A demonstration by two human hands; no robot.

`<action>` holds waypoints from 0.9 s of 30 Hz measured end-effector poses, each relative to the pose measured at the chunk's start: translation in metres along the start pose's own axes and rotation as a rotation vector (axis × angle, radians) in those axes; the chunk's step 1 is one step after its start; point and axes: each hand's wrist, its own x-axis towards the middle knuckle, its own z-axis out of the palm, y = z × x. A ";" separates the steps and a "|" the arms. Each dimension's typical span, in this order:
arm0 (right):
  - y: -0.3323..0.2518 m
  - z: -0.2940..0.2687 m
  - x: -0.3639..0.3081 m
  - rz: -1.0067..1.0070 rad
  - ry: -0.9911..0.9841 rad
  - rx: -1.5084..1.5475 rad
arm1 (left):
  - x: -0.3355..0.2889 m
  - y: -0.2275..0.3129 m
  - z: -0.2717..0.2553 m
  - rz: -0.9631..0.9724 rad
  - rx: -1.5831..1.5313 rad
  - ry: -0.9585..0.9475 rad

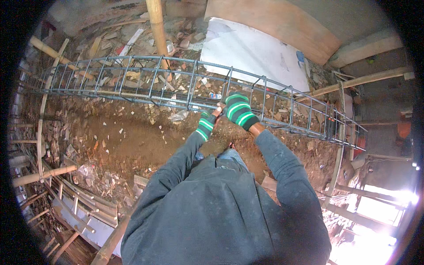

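A long rebar cage (193,81), made of thin steel bars with square ties, stretches across the view in front of me. Both hands meet at its near lower bar, just right of the middle. My left hand (208,122), in a dark fingerless glove with green and white stripes, has its fingers pinched together at the bar. Close against it, my right hand (239,109) wears a matching glove and is closed in a fist. Whatever sits between the fingers of either hand is too small or hidden to make out.
Wooden rails (43,110) and another rail (340,132) stand beneath the cage's ends. An upright bamboo pole (157,26) rises behind it. A white sheet (247,51) lies beyond, near a curved brown board (282,31). Rubble litters the dirt floor (132,132). Planks (84,198) lie lower left.
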 end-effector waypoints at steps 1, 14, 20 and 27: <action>-0.003 0.001 -0.015 0.077 0.167 0.442 | 0.002 0.001 -0.002 -0.029 0.122 0.009; -0.025 0.105 -0.090 0.714 0.544 1.084 | -0.008 0.016 0.005 -0.104 0.101 0.029; -0.024 0.103 -0.082 0.857 0.282 1.454 | -0.006 0.012 0.005 -0.120 0.097 0.072; -0.026 0.080 -0.076 0.974 0.049 2.432 | -0.052 -0.006 0.024 0.085 -0.064 0.226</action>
